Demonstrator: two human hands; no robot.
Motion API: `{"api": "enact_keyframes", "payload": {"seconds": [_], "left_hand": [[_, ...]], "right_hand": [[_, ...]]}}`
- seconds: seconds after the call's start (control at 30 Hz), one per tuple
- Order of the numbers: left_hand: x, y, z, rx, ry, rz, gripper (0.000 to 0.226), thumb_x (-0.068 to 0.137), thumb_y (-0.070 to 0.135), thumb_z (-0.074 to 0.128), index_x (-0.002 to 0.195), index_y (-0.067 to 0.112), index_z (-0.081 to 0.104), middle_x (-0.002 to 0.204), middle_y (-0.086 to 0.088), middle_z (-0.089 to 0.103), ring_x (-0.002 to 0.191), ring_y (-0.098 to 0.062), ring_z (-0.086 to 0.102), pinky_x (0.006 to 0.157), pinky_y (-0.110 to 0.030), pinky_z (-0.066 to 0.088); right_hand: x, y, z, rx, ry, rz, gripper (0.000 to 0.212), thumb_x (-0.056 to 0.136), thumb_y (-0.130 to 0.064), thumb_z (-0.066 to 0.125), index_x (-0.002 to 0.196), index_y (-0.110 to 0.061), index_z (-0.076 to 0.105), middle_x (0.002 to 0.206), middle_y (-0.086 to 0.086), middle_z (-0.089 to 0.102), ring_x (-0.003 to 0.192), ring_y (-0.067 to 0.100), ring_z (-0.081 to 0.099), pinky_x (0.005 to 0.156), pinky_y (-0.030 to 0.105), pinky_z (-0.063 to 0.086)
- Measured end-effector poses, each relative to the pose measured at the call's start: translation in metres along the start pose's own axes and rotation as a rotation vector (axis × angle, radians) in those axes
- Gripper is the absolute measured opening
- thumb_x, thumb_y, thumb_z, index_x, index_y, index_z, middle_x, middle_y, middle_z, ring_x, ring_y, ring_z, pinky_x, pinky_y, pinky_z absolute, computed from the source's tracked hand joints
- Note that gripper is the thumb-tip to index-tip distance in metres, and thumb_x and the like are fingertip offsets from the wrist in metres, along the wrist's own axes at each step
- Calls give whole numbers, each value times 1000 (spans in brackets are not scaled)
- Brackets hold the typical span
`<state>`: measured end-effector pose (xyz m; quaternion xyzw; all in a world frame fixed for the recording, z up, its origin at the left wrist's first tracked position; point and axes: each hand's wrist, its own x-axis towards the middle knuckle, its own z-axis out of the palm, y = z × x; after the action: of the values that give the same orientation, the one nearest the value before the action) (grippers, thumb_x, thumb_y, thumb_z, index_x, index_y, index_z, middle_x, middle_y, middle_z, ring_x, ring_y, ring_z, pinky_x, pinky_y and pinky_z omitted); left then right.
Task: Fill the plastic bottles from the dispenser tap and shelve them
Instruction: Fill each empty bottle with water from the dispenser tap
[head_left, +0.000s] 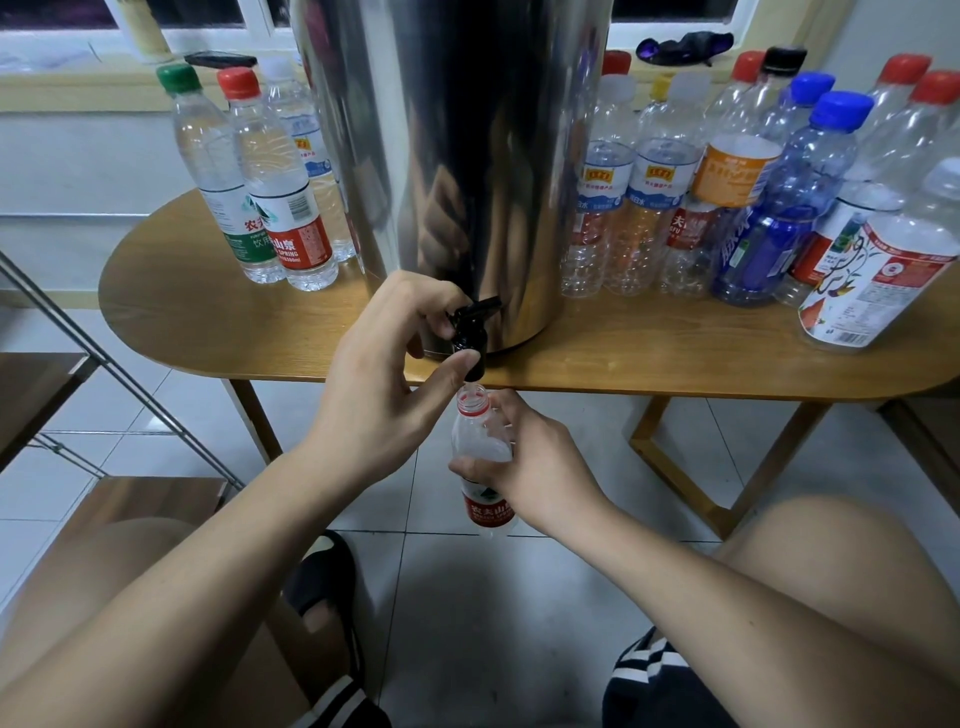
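Note:
A tall steel dispenser (457, 156) stands on the wooden table (675, 353), its black tap (470, 332) jutting over the front edge. My left hand (384, 374) grips the tap, fingers curled over its lever and thumb under the spout. Just below the spout, my right hand (530, 462) holds an uncapped clear bottle (475, 431) with a red label upright, its open mouth right under the tap. The hand covers the bottle's middle.
Three capped, water-filled bottles (270, 208) stand left of the dispenser. Several empty capped bottles (727, 197) crowd the table's right side. A metal-framed shelf (78, 364) is at the left. My knees and a black slipper (322, 582) are on the tiled floor below.

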<state>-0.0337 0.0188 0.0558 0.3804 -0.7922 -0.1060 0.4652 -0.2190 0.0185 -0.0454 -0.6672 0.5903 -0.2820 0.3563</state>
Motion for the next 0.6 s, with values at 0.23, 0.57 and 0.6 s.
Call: {"api": "enact_keyframes", "payload": {"seconds": [0.23,0.57,0.6], "left_hand": [[0,-1,0,-2,-3,-1,31,95,-1,79,117,7,60,106,-10,58,88,-31,57,74,-48,50],[0,1,0,-19,-3,2,36,95,-1,80,118,15,58,106,-9,58,88,-29,57,75,-44,50],[0,1,0,-21,-3,0,36,95,-1,80,117,16,57,106,-9,58,88,-29,57,75,-43,50]], "right_hand": [[0,1,0,-1,-2,0,77,79,-53,90,143,-42,50,126,-13,68,116,14,66,99,35,56],[1,2,1,7,6,5,76,77,-55,90,141,-45,50,124,-15,68,114,14,67,100,38,58],[1,2,1,5,8,3,76,77,-55,90,141,-45,50,123,-15,68,114,14,67,100,38,58]]}}
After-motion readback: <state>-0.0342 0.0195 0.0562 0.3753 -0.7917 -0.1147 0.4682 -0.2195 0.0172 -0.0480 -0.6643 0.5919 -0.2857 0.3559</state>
